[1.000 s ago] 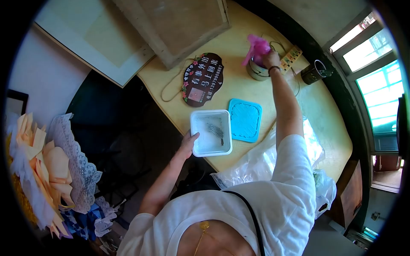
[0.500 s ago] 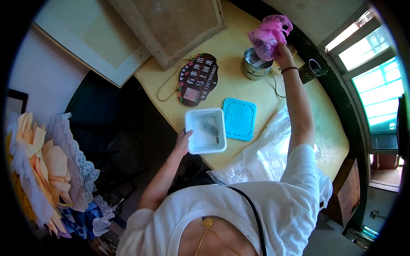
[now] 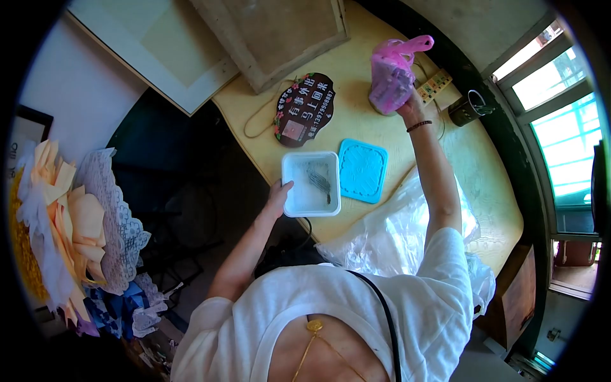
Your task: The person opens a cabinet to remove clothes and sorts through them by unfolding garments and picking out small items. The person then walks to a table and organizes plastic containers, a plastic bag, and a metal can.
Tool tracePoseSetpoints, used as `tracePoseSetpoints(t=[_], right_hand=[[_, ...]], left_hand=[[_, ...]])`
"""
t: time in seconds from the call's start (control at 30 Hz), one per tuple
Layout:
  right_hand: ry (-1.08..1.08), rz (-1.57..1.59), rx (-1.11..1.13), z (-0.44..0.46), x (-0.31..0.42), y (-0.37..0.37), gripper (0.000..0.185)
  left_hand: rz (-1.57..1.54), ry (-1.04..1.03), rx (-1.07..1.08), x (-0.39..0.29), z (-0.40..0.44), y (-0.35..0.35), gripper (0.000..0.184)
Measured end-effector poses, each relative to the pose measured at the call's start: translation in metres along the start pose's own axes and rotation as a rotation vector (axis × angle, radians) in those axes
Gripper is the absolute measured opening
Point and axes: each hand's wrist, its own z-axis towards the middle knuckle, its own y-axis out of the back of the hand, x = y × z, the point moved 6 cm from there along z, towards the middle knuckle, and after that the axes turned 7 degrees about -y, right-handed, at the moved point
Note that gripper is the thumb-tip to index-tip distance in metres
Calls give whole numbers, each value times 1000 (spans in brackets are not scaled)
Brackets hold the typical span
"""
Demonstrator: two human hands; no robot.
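Observation:
My left hand (image 3: 277, 198) grips the left edge of a white square plastic tub (image 3: 294, 167), its thumb over the rim. A dark smear or residue lies inside the tub. Close to the tub's right side, a bright blue square lid (image 3: 363, 170) rests on the table. My right hand (image 3: 412, 108) is stretched far out and closed on a pink plastic bag (image 3: 391, 79) with something bulky inside that I cannot make out. The bag covers most of the metal pot behind it.
On the yellowish table (image 3: 407, 149) lie a dark lettered sign (image 3: 304, 109) with a cord, clear plastic sheeting (image 3: 388, 223), a power strip (image 3: 435, 86) and a pen holder (image 3: 466, 108). Framed boards (image 3: 273, 38) lean at the back. Wrapped bouquet paper (image 3: 83, 223) stands left.
My right hand has brought the pink bag lower and slightly nearer, in front of the metal pot, which is now mostly hidden. My left hand keeps hold of the tub. The view has shifted slightly.

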Motion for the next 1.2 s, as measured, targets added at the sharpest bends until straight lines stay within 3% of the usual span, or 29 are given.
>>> tracePoseSetpoints(t=[0.07, 0.13, 0.17, 0.2, 0.23, 0.3, 0.33, 0.4, 0.43, 0.47, 0.53, 0.63, 0.77, 0.83, 0.93, 0.97, 1.03, 1.1, 1.2], right_hand=[[-4, -8, -40, -5, -14, 3, 36], [-244, -34, 306, -12, -50, -4, 34], [-265, -84, 296, -20, -65, -13, 39], [-119, -259, -2, -18, -85, -6, 44], [-112, -223, 14, -35, -100, -30, 45], [-225, -254, -100, -40, -147, -9, 41], [-302, -298, -118, -46, -169, -2, 41], [-369, -472, -129, -63, -202, 1, 34], [-412, -535, -118, -76, -211, -11, 31], [-419, -531, -120, -85, -215, -21, 31], [-397, -141, -2, -97, -221, -42, 29], [-519, -377, -19, -96, -233, -7, 31], [-626, -363, 1, -110, -230, -4, 29], [-645, -513, 46, -109, -227, 13, 26], [-426, -745, -90, -109, -178, 24, 28], [-326, -801, -153, -106, -164, 40, 28], [-239, -862, -276, -108, -140, 62, 28], [-138, -1010, -327, -107, -126, 91, 28], [-87, -1141, -370, -107, -120, 124, 29]], left_hand=[[83, -32, 11, -10, -2, 1, 38], [168, -54, 23, -12, -3, 1, 44], [371, -237, -153, -22, -1, 10, 55], [573, -423, -328, -34, -3, 16, 66], [577, -419, -326, -48, -12, 6, 66], [639, -813, -85, -125, -59, -53, 81], [643, -808, -85, -143, -69, -67, 81], [846, -1079, 86, -171, -89, -105, 89], [849, -1072, 85, -175, -88, -106, 89], [956, -995, 249, -169, -83, -115, 94], [1083, -823, 470, -153, -76, -119, 95], [1104, -679, 484, -139, -76, -111, 88], [1104, -590, 403, -136, -85, -109, 75], [1065, -528, 375, -131, -80, -100, 66], [641, -318, 198, -110, -61, -72, 45], [642, -315, 195, -104, -54, -69, 45], [334, -199, 135, -86, -40, -63, 42], [354, -209, 120, -71, -28, -62, 40], [711, -267, 21, -61, -17, -60, 41]])
